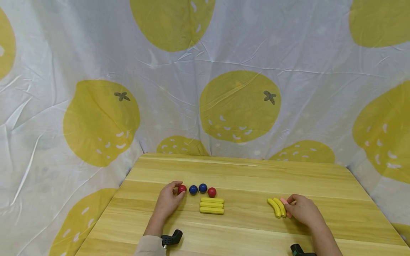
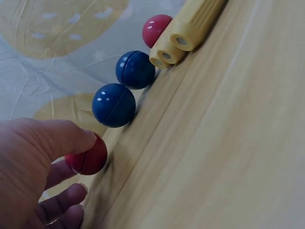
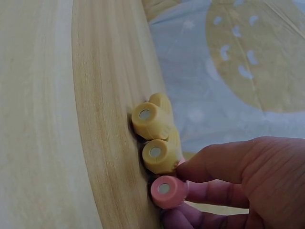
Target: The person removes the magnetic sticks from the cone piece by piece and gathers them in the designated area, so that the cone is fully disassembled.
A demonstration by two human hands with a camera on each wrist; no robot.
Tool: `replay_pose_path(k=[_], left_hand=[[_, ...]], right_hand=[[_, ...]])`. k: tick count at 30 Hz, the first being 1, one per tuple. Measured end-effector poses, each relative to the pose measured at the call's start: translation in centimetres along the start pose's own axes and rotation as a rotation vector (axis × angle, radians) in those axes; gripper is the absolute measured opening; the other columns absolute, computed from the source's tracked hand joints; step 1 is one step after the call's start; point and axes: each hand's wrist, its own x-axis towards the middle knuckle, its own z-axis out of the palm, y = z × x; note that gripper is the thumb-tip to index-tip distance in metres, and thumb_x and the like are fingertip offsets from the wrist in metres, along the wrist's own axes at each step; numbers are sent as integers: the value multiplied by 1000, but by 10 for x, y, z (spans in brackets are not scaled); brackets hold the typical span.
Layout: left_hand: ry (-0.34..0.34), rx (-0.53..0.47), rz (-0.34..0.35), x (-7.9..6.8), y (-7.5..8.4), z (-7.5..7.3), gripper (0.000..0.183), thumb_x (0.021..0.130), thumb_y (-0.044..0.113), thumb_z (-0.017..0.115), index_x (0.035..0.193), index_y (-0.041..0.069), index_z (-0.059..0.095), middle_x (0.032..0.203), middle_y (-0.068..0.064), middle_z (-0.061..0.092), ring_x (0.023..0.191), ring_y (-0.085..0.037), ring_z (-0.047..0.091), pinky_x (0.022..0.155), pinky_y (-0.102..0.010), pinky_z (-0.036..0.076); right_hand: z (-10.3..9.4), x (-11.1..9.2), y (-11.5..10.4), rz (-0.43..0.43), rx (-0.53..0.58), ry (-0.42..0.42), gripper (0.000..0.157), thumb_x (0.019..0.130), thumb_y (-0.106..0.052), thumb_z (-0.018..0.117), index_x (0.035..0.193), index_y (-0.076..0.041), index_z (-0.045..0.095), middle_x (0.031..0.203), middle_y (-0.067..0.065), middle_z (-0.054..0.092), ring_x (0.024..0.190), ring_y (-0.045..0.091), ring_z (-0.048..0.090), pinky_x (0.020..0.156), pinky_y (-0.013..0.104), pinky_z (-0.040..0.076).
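Note:
My left hand (image 1: 167, 201) pinches a glossy red ball (image 2: 96, 156) between thumb and fingers at the left end of a row of balls. Two blue balls (image 1: 193, 190) and a second red ball (image 1: 212, 192) sit just to its right. On the right side of the table, my right hand (image 1: 304, 210) has its thumb and fingers around a pink curved stick (image 3: 167, 192). Two yellow curved sticks (image 1: 274, 208) lie side by side against its left. Round metallic discs show in the ends of these sticks in the right wrist view.
Three straight yellow sticks (image 1: 211, 205) lie stacked in parallel just in front of the balls. The wooden table (image 1: 246, 227) meets a hanging cloth (image 1: 169, 117) with yellow fruit prints at its back and sides. Black wrist mounts (image 1: 172, 238) show below the hands.

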Motion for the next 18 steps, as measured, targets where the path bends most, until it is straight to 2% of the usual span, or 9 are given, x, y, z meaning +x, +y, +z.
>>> replay_pose_path(k=[6, 18], left_hand=[[-20, -1, 20, -1, -2, 3, 37, 91, 17, 77, 126, 9, 68, 122, -13, 70, 109, -32, 68, 95, -47, 57], [-39, -37, 40, 0, -6, 2, 40, 92, 19, 77, 129, 8, 67, 129, -17, 66, 112, -35, 67, 96, -51, 55]], right_hand=[[0, 1, 0, -8, -9, -1, 25, 100, -25, 60, 107, -2, 66, 64, -4, 68, 63, 17, 54, 63, 31, 40], [-2, 0, 1, 1, -38, -15, 30, 102, -29, 54, 112, -2, 63, 65, -5, 67, 64, 17, 53, 64, 31, 39]])
